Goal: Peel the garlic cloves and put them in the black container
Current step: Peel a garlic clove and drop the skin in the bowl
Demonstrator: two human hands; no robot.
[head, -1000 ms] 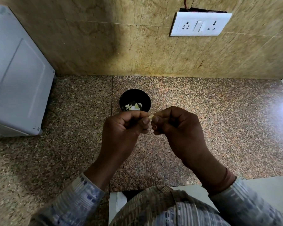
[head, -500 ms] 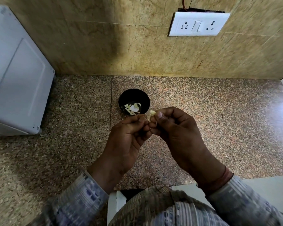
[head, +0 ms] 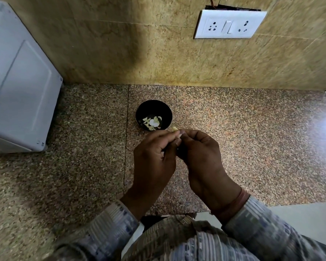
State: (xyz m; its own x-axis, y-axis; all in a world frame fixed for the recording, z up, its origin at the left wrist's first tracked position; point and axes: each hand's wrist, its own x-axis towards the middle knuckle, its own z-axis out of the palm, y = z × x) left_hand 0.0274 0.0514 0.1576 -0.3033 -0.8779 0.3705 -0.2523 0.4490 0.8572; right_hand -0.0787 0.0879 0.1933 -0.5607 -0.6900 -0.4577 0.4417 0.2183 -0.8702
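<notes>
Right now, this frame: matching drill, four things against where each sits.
1 round black container
2 small pale garlic clove
3 white plastic socket plate
4 large white appliance box

a on the tan stone wall
b between fingertips of left hand and right hand
c on the speckled granite counter, beyond the hands
d at the counter's left

Pairs: 1-c, 2-b, 3-a, 4-d

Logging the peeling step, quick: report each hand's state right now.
Left hand: fingers curled, pinching the clove.
Right hand: fingers curled, pinching the same clove.
</notes>
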